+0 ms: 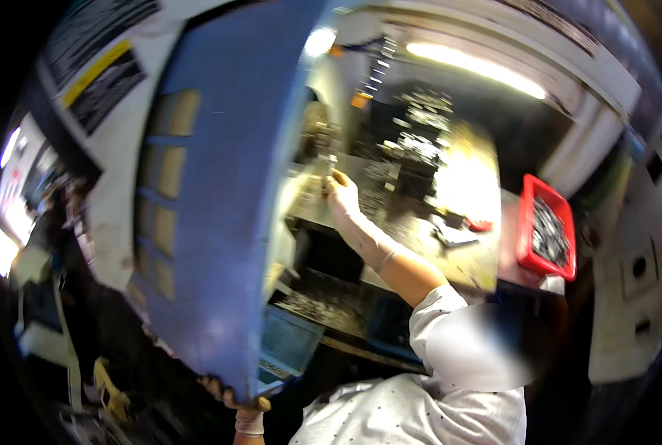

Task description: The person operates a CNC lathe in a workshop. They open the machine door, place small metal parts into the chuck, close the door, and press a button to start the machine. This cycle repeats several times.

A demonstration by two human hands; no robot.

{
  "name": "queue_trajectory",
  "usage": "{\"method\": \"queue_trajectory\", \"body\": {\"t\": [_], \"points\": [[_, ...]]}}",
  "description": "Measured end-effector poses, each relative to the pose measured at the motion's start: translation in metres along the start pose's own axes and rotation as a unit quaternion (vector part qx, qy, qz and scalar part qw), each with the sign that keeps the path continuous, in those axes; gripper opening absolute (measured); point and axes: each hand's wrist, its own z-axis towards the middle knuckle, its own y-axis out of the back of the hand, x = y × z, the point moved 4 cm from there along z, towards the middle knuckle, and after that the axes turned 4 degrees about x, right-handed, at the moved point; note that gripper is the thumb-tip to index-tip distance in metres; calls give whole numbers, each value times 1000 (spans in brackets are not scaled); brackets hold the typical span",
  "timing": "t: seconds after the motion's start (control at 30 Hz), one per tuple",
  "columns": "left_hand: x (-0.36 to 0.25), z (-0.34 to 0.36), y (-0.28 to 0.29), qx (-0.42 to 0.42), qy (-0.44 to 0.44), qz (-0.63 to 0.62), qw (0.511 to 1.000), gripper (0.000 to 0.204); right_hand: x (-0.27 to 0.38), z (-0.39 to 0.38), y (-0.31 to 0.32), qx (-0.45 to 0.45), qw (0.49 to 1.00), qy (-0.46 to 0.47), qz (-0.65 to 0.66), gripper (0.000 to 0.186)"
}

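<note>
A tall blue door panel (219, 215), with a column of tan rectangles on it, stands upright left of centre. My left hand (243, 406), in a pale glove with darkened fingers, is closed round its lower edge. On the other side of the panel, my right hand (343, 199) reaches into the lit machine bay, gloved too. Its fingers are drawn together just below a small shiny metal piece (331, 157) beside a round brownish machine part (316, 122). Motion blur hides what lies between those fingers.
A red plastic basket (525, 230) holding metal pieces stands at the right. Shiny pieces (420, 148) lie about a worn worktop (472, 271), with a red-and-grey object (457, 236) nearby. Below is a blue bin (290, 337). A tube lamp (475, 68) glows overhead.
</note>
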Motion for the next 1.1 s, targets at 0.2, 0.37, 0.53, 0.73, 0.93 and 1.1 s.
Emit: {"method": "queue_trajectory", "body": {"t": [0.2,0.37,0.53,0.73,0.93,1.1], "points": [[-29,11,15,8,240,14,971,57,143,-97,219,-256,823,344,-372,23],[-16,12,0,-78,218,38,972,50,221,-143,372,-284,621,274,-677,20],[-41,32,3,-89,210,55,972,47,178,-148,348,-106,535,312,-778,23],[-23,20,15,-108,176,116,971,46,172,-131,346,-162,489,321,-795,30],[-19,24,-3,-152,188,62,968,46,170,-121,337,-189,551,318,-748,25],[-22,14,8,-177,156,87,968,45,160,-169,307,-80,580,334,-739,20]]}}
